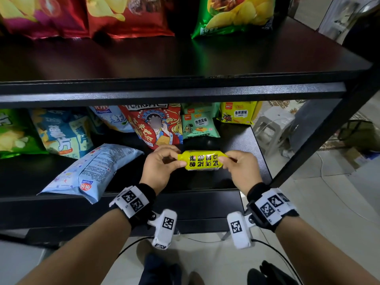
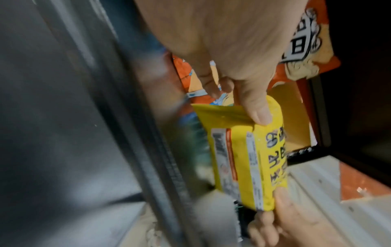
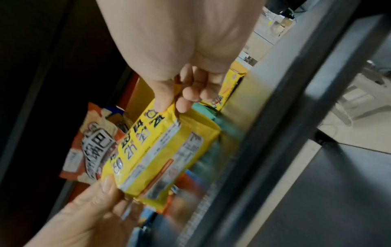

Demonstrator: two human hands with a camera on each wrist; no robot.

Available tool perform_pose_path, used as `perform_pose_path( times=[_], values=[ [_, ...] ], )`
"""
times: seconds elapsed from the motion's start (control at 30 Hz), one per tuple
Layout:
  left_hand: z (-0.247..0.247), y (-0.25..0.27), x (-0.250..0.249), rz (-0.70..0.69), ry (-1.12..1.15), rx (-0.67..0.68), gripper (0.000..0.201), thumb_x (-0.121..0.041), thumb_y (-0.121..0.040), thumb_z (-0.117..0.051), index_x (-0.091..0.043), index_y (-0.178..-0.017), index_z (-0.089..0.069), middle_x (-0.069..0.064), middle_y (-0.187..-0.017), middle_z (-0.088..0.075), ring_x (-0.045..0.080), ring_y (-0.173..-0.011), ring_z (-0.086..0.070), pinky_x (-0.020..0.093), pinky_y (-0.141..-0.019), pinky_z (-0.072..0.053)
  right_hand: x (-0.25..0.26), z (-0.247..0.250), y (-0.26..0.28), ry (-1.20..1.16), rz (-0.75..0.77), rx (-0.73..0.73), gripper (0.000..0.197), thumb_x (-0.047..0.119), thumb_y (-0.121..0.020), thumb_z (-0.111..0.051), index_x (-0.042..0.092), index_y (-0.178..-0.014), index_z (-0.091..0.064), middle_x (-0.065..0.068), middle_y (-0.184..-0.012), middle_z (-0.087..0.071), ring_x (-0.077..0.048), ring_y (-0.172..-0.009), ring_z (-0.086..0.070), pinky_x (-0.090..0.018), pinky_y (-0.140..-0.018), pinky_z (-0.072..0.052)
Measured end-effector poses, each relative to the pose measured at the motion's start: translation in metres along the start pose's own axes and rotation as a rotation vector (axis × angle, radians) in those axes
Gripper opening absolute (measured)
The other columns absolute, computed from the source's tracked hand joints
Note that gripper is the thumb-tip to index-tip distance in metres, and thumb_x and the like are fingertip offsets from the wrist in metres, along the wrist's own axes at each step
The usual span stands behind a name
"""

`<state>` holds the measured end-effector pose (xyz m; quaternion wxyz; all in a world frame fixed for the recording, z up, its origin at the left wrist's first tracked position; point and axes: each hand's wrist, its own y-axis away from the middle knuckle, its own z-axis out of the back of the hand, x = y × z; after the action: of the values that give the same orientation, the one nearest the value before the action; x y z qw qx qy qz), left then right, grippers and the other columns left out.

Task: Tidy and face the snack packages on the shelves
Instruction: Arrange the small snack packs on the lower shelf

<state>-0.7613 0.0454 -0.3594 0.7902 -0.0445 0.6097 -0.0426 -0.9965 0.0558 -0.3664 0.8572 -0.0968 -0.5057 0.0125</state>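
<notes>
A small yellow snack pack (image 1: 202,160) with black print hangs lengthwise above the front right of the lower shelf (image 1: 242,140). My left hand (image 1: 162,165) pinches its left end and my right hand (image 1: 238,165) pinches its right end. The left wrist view shows my thumb on the yellow snack pack (image 2: 243,150); the right wrist view shows thumb and fingers on the edge of the yellow snack pack (image 3: 160,150). Behind it stand a red bag (image 1: 156,126), a green pack (image 1: 198,125) and a yellow pack (image 1: 238,113).
A light blue bag (image 1: 90,171) lies flat, back side up, over the lower shelf's front edge. Blue and green chip bags (image 1: 61,132) stand at the left. Red bags (image 1: 127,15) and a green bag (image 1: 236,15) stand on the upper shelf. A plastic stool (image 1: 273,128) is at the right.
</notes>
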Motion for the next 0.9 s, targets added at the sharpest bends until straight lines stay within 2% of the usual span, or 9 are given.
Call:
perform_pose_path(
  times=[0.17,0.3,0.37,0.43,0.53,0.63,0.73,0.83,0.9],
  values=[
    [0.006,-0.009,-0.018,0.035,0.219,0.031,0.027,-0.006,-0.091,-0.067,-0.019,-0.067,-0.063,0.005,-0.079,-0.061,0.016,-0.076,-0.056,0.033,-0.080,-0.047,0.015,0.007,-0.007,-0.173,-0.117,0.042,0.049,0.020,-0.094,-0.067,0.017,-0.050,-0.045,0.007,-0.047,-0.028,-0.009,-0.047,-0.024,-0.029,-0.051,-0.022],
    [0.007,-0.015,-0.027,0.024,0.143,-0.003,0.024,-0.010,-0.100,-0.057,-0.011,-0.077,-0.060,0.016,-0.081,-0.060,0.027,-0.075,-0.054,0.043,-0.075,-0.045,0.022,0.003,-0.001,-0.358,-0.314,0.164,0.035,0.019,-0.097,-0.062,0.009,-0.063,-0.059,-0.008,-0.057,-0.045,-0.012,-0.044,-0.038,-0.024,-0.042,-0.032],
    [0.011,-0.019,-0.032,-0.071,-0.036,0.022,0.020,-0.009,-0.100,-0.058,-0.003,-0.081,-0.055,0.015,-0.078,-0.056,0.021,-0.072,-0.051,0.037,-0.073,-0.043,0.027,0.003,-0.001,-0.294,-0.295,0.268,0.024,0.016,-0.098,-0.060,0.010,-0.075,-0.063,-0.014,-0.074,-0.057,-0.020,-0.064,-0.053,-0.030,-0.057,-0.047],
    [0.015,-0.024,-0.040,-0.141,-0.175,0.062,0.019,-0.011,-0.098,-0.061,-0.006,-0.081,-0.055,0.007,-0.074,-0.057,0.009,-0.066,-0.049,0.026,-0.067,-0.040,0.034,0.007,-0.003,-0.234,-0.230,0.338,0.010,0.018,-0.095,-0.063,0.008,-0.095,-0.064,-0.007,-0.087,-0.063,-0.019,-0.084,-0.058,-0.033,-0.078,-0.046],
    [0.013,-0.031,-0.055,-0.240,-0.297,0.121,0.026,-0.012,-0.095,-0.066,-0.020,-0.074,-0.052,-0.008,-0.070,-0.057,-0.002,-0.065,-0.052,0.014,-0.064,-0.038,0.046,0.010,-0.009,-0.383,-0.248,0.539,0.046,0.025,-0.082,-0.077,0.012,-0.123,-0.061,-0.002,-0.104,-0.071,-0.015,-0.096,-0.067,-0.026,-0.087,-0.050],
    [0.003,-0.035,-0.064,-0.316,-0.348,0.163,0.024,-0.012,-0.093,-0.068,-0.019,-0.074,-0.054,-0.012,-0.071,-0.057,-0.007,-0.071,-0.056,0.007,-0.066,-0.039,0.059,0.003,-0.008,-0.474,-0.291,0.700,0.035,0.021,-0.072,-0.079,0.018,-0.107,-0.072,-0.006,-0.106,-0.076,-0.021,-0.097,-0.072,-0.029,-0.083,-0.056],
    [0.004,-0.038,-0.065,-0.299,-0.271,0.130,0.017,-0.009,-0.094,-0.066,-0.014,-0.081,-0.057,-0.012,-0.074,-0.057,-0.002,-0.070,-0.053,0.017,-0.068,-0.042,0.058,-0.004,-0.006,-0.610,-0.325,0.540,0.025,0.016,-0.068,-0.083,0.015,-0.092,-0.079,-0.013,-0.101,-0.076,-0.026,-0.090,-0.073,-0.036,-0.082,-0.059],
    [0.016,-0.031,-0.057,-0.272,-0.331,-0.052,0.026,-0.016,-0.097,-0.064,-0.019,-0.073,-0.054,-0.010,-0.069,-0.053,0.000,-0.064,-0.047,0.017,-0.062,-0.038,0.050,-0.004,-0.006,-0.894,-0.419,0.304,0.031,0.022,-0.069,-0.079,0.012,-0.098,-0.078,-0.015,-0.107,-0.075,-0.025,-0.094,-0.074,-0.036,-0.074,-0.061],
    [0.014,-0.020,-0.056,-0.171,-0.325,0.051,0.035,-0.027,-0.100,-0.060,-0.015,-0.067,-0.059,-0.001,-0.064,-0.060,0.005,-0.058,-0.052,0.023,-0.062,-0.047,0.045,-0.007,-0.006,-0.928,-0.428,0.192,0.036,0.021,-0.074,-0.077,0.011,-0.108,-0.074,-0.012,-0.110,-0.075,-0.024,-0.100,-0.073,-0.035,-0.077,-0.060]
  ],
)
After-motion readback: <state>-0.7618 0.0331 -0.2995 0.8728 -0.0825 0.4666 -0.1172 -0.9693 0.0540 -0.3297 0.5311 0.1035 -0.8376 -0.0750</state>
